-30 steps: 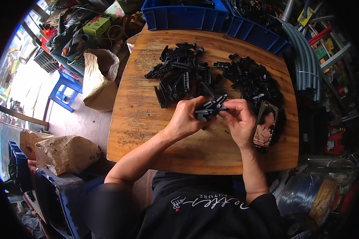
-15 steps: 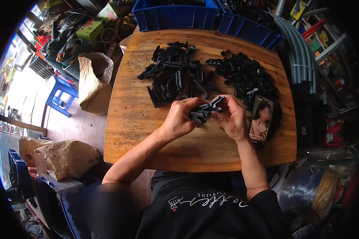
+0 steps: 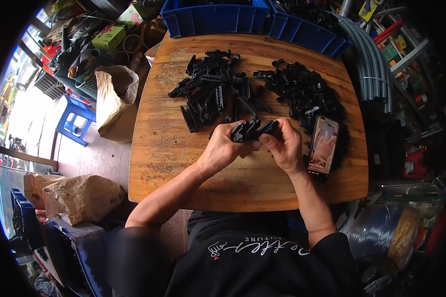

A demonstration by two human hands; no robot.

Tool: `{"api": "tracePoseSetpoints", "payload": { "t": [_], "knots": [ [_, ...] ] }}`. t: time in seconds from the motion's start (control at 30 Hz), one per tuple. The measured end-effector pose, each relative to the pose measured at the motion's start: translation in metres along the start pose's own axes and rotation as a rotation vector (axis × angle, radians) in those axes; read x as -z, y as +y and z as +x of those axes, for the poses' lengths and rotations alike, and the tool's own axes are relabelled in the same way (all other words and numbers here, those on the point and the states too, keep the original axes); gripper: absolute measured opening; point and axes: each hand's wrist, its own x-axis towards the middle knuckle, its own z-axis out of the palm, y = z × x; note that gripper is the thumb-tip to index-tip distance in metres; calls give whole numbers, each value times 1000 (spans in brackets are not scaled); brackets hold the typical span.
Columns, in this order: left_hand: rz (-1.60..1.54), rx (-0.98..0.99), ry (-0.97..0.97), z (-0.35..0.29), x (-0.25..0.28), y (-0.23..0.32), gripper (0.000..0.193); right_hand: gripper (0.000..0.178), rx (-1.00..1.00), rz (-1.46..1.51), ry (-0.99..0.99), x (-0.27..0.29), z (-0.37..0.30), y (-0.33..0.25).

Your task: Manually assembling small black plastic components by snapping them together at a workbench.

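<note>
My left hand (image 3: 222, 147) is closed around several black plastic parts (image 3: 244, 130) over the middle of the table. Close beside it, my right hand (image 3: 285, 146) pinches a dark plastic piece (image 3: 268, 127) between thumb and fingers, right up against the parts in the left hand. Beyond my left hand lies a loose pile of long black plastic pieces (image 3: 208, 91), some with ladder-like slots. A second heap, of smaller black plastic pieces (image 3: 307, 91), spreads farther right. The exact shape of what I hold is partly hidden by my fingers.
A phone (image 3: 324, 146) with a lit screen leans against the right heap on the wooden table (image 3: 158, 163). Two blue crates (image 3: 215, 21) stand along the far edge. Left of the table are an open paper sack (image 3: 115, 99) and a blue stool (image 3: 75, 121).
The parts in my left hand have turned so their dark sides show. My right hand has tilted with its piece and sits slightly more to the left. The phone's screen picture has changed.
</note>
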Motion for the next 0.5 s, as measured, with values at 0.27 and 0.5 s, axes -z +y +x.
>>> {"api": "tracePoseSetpoints", "payload": {
  "t": [0.27,0.5],
  "knots": [
    [-158,-71,161,12,18,2,29,40,99,-505,143,36,49,4],
    [-775,30,216,26,56,4,33,24,-108,-1079,14,33,36,33]
  ]
}}
